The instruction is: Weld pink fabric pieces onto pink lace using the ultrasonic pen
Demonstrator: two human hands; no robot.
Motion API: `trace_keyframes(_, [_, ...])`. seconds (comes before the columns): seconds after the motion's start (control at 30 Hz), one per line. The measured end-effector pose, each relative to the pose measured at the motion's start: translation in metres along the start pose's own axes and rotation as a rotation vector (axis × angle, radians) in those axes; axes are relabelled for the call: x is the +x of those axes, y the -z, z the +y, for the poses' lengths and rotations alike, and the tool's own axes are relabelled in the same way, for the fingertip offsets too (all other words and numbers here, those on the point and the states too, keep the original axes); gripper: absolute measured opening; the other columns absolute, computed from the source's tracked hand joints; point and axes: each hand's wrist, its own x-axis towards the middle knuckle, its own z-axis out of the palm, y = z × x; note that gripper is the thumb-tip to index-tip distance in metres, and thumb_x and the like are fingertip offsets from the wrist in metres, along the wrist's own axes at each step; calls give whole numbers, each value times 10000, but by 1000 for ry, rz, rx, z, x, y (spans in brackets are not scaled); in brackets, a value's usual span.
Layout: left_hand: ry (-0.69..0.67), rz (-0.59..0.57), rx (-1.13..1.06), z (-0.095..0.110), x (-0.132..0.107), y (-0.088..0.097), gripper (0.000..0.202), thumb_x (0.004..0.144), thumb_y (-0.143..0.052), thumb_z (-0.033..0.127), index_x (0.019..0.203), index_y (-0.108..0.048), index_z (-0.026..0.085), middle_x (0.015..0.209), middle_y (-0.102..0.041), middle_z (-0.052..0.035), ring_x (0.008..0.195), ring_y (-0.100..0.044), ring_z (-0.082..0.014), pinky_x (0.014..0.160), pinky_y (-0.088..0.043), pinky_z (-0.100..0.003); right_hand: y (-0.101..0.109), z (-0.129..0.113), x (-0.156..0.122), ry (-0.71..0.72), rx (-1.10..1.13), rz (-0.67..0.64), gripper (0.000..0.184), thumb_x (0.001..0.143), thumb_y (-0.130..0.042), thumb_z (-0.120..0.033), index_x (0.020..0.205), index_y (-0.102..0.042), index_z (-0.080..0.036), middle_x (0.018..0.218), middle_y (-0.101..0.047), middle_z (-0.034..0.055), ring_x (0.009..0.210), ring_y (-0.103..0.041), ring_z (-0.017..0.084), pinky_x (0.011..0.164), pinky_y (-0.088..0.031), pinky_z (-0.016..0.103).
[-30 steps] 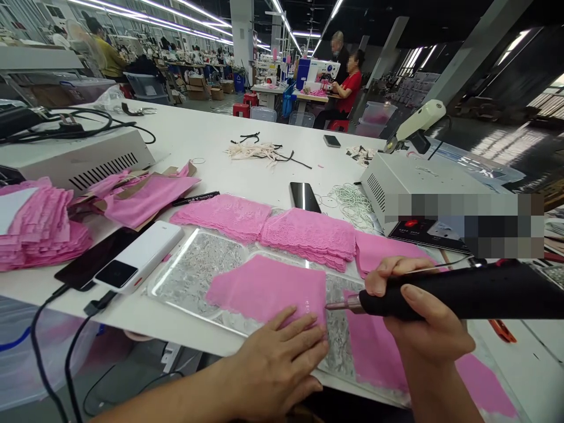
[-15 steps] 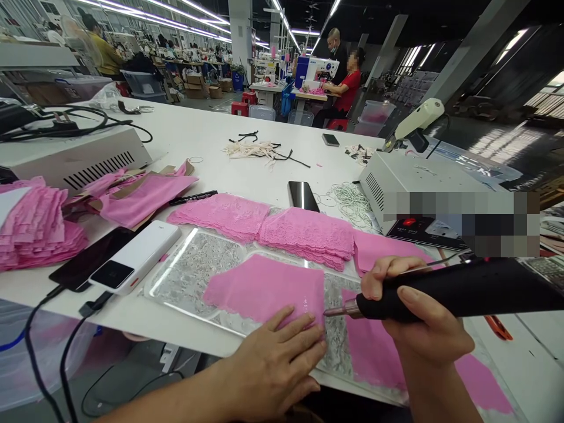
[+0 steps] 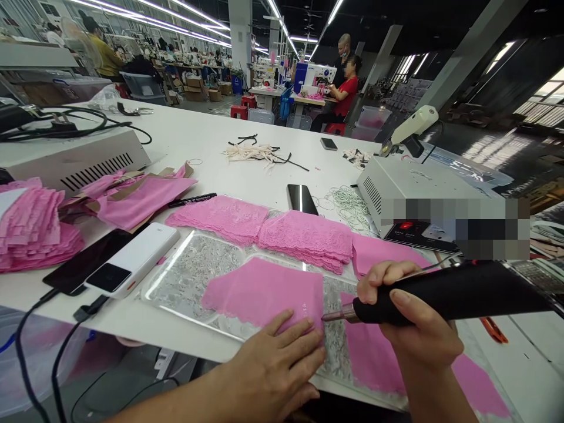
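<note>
My left hand (image 3: 275, 367) lies flat with fingers stretched, pressing the near edge of a pink lace piece (image 3: 264, 291) onto a scratched clear cutting plate (image 3: 189, 276). My right hand (image 3: 414, 329) is wrapped round a black hand-held cutter (image 3: 449, 291). Its metal tip (image 3: 330, 316) touches the right edge of the pink piece, just beyond my left fingertips. Another pink piece (image 3: 374, 352) lies under my right hand.
Stacks of pink lace (image 3: 304, 238) lie behind the plate and at the far left (image 3: 30, 226). A white power bank (image 3: 134, 258), a phone (image 3: 302, 198) and two grey control boxes (image 3: 409, 188) stand on the white table (image 3: 207, 135). People sit at sewing machines beyond.
The cutter tip has crept slightly toward me along the pink piece's right edge. My left hand stays pressed on the fabric.
</note>
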Motion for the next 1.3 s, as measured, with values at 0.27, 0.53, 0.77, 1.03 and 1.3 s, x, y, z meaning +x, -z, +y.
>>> trace_keyframes(0.27, [11,48,-2,0,-3,-9,403,1011,-497,385,1318,-564,132,1348,-633,-82,1303,-540,-240,1199,-293,-419,8,3,3,30,-19,130,90,710,-631,-245,778,-649,-189,748,-580,11,527,-569,125,498,-497,295])
trace_keyframes(0.53, [11,42,5,0,-2,-9,400,1001,-515,400,1296,-585,139,1327,-643,-105,1286,-552,-238,1184,-321,-414,4,9,3,98,-123,231,93,693,-616,-235,775,-624,-191,760,-571,14,549,-561,136,550,-485,324])
trace_keyframes(0.77, [2,77,42,-1,-1,-8,389,1001,-528,414,1274,-597,146,1324,-649,-75,1266,-569,-220,1185,-319,-397,3,9,3,88,-130,213,79,705,-610,-224,775,-619,-188,774,-578,16,550,-570,136,526,-505,325])
trace_keyframes(1.03, [-29,120,72,-3,-4,-20,398,989,-538,447,1243,-605,148,1296,-661,-94,1246,-581,-213,1182,-337,-398,2,7,4,83,-149,193,53,708,-621,-229,746,-615,-193,733,-576,14,545,-568,141,526,-504,326])
trace_keyframes(1.3, [111,232,79,-23,-29,20,328,1002,-495,243,1293,-576,114,1332,-641,-120,1323,-538,-244,1169,-383,-438,-6,1,16,90,-144,284,76,653,-619,-232,715,-610,-188,740,-539,3,539,-542,124,533,-504,320])
